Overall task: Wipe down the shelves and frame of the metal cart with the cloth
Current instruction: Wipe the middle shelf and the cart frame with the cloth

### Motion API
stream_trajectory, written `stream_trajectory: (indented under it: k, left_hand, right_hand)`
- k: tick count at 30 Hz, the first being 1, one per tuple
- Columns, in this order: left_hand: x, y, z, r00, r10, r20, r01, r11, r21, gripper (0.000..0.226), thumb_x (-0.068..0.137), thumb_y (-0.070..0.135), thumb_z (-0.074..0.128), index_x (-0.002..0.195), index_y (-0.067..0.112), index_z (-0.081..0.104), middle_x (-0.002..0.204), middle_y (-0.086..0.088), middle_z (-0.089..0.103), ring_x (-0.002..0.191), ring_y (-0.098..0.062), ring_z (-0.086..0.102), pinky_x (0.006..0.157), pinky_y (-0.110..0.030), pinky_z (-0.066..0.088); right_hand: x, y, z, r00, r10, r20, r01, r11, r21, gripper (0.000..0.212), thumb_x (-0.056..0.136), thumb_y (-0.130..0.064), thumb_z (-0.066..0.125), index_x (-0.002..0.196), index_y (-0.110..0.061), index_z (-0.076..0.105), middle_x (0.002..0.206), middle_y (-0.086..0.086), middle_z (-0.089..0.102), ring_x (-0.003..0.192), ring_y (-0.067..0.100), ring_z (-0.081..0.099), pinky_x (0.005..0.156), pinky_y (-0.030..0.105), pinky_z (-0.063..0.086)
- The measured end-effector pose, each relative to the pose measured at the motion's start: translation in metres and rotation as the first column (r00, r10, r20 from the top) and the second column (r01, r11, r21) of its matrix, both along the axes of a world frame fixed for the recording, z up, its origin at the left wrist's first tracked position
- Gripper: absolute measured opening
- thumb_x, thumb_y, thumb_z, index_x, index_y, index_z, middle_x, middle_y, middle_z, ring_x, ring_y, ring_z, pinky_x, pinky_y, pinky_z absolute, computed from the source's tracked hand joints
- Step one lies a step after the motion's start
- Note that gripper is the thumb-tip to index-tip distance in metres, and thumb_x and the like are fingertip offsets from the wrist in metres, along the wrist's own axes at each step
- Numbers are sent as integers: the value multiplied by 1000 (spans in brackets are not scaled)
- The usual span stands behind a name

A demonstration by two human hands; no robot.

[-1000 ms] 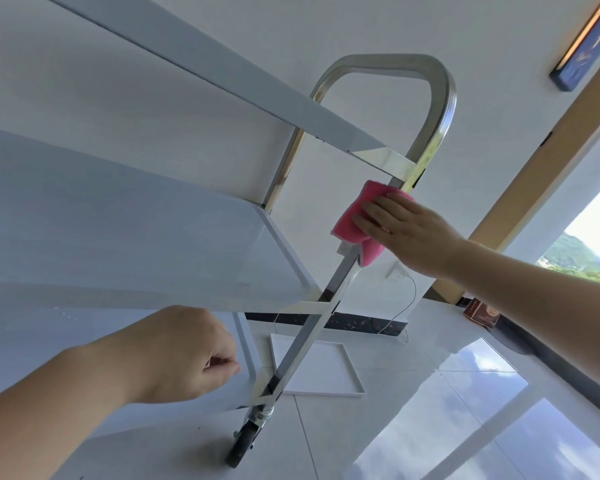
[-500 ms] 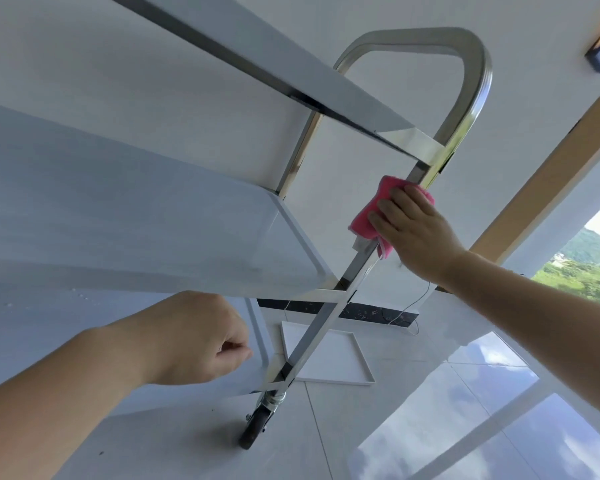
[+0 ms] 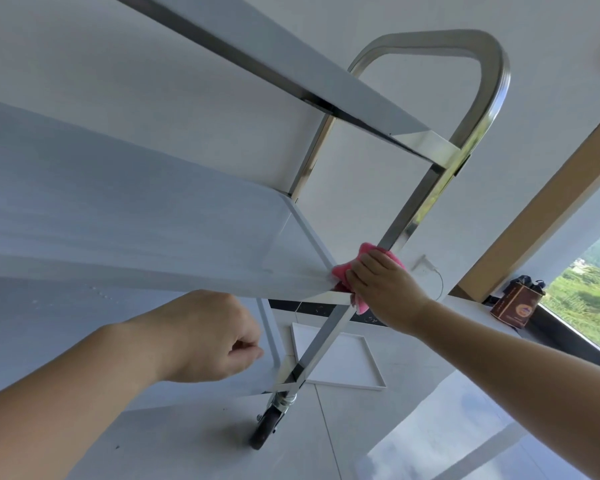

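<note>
While R hand (image 3: 383, 282) grips pink cloth (image 3: 343, 271) on cart post (image 3: 406, 220) | L hand (image 3: 215, 337) curled, empty | box (image 3: 515, 304) print unreadable

One cart (image 3: 413, 216) with three shelves and one wheel (image 3: 265, 429) showing, one cloth (image 3: 347, 271), two hands, one tray (image 3: 347, 365), one box (image 3: 515, 304).
</note>
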State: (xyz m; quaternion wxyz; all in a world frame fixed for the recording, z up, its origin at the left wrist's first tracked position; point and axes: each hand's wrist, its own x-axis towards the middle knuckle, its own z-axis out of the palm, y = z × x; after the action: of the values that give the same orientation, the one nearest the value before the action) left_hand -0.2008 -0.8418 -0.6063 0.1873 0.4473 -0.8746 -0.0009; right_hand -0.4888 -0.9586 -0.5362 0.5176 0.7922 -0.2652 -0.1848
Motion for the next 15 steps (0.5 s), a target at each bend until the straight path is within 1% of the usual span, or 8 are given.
stream_trajectory:
  k: [2, 3, 4, 7, 9, 10, 13, 15]
  left_hand:
    - [1, 1, 2, 1000, 1, -11, -1, 1000, 0, 37, 88, 47, 40, 68, 17, 49, 65, 3, 56, 64, -14, 50, 61, -26, 43]
    - [2, 3, 3, 1000, 1, -18, -1, 1000, -2, 37, 88, 47, 40, 68, 17, 49, 65, 4, 56, 64, -14, 49, 62, -27, 44]
    - [4, 4, 3, 1000, 2, -23, -2, 1000, -7, 36, 88, 47, 40, 69, 17, 50, 66, 4, 56, 65, -13, 50, 63, -28, 44]
    - [15, 9, 2, 1000, 15, -18, -16, 1000, -23, 38, 87, 48, 38, 73, 16, 52, 68, 3, 57, 67, -15, 51, 66, -31, 46]
    - [21, 10, 0, 1000, 20, -13, -20, 999, -27, 39, 86, 48, 37, 72, 15, 50, 66, 2, 55, 68, -16, 50, 69, -33, 46]
    - [23, 10, 0, 1000, 24, -16, -24, 999, -25, 39, 86, 48, 37, 71, 14, 49, 66, 2, 54, 68, -16, 50, 70, -33, 46]
    - [23, 9, 2, 999, 41, -26, -42, 999, -20, 39, 86, 49, 38, 74, 15, 53, 69, 2, 58, 69, -16, 52, 69, -31, 46]
    - [22, 9, 4, 999, 41, -19, -42, 999, -32, 38, 87, 48, 38, 76, 16, 55, 70, 2, 59, 69, -15, 52, 67, -31, 46]
  right_hand:
    - [-4, -5, 5, 1000, 8, -8, -8, 1000, 30, 41, 87, -17, 26, 109, -11, 61, 104, 1, 65, 103, 26, 59, 108, 41, 36]
    - [-4, -8, 10, 999, 30, -13, -29, 999, 38, 36, 86, -18, 32, 107, -11, 61, 102, 1, 65, 101, 27, 59, 106, 41, 37]
    - [-5, -10, 15, 998, 56, -16, -55, 997, 49, 34, 86, -19, 34, 105, -11, 62, 100, 2, 65, 99, 28, 59, 105, 41, 38]
    - [-8, -13, 37, 990, 138, 29, -140, 989, 57, 43, 90, -14, 25, 106, -11, 64, 100, 4, 67, 98, 29, 61, 104, 40, 39]
    - [-9, -16, 57, 982, 168, 85, -171, 985, 32, 53, 93, -14, 13, 107, -11, 64, 101, 5, 67, 98, 30, 60, 104, 41, 39]
    - [-9, -18, 67, 977, 187, 103, -190, 982, 15, 53, 93, -14, 13, 106, -11, 64, 100, 5, 67, 98, 30, 60, 103, 41, 39]
    - [-9, -19, 85, 974, 185, 131, -186, 983, -8, 33, 89, -14, 35, 105, -12, 64, 98, 4, 66, 96, 29, 59, 101, 41, 40]
    - [-5, -17, 85, 971, 190, 148, -195, 981, 16, 28, 85, -16, 42, 102, -14, 65, 96, 3, 67, 94, 28, 59, 99, 41, 41]
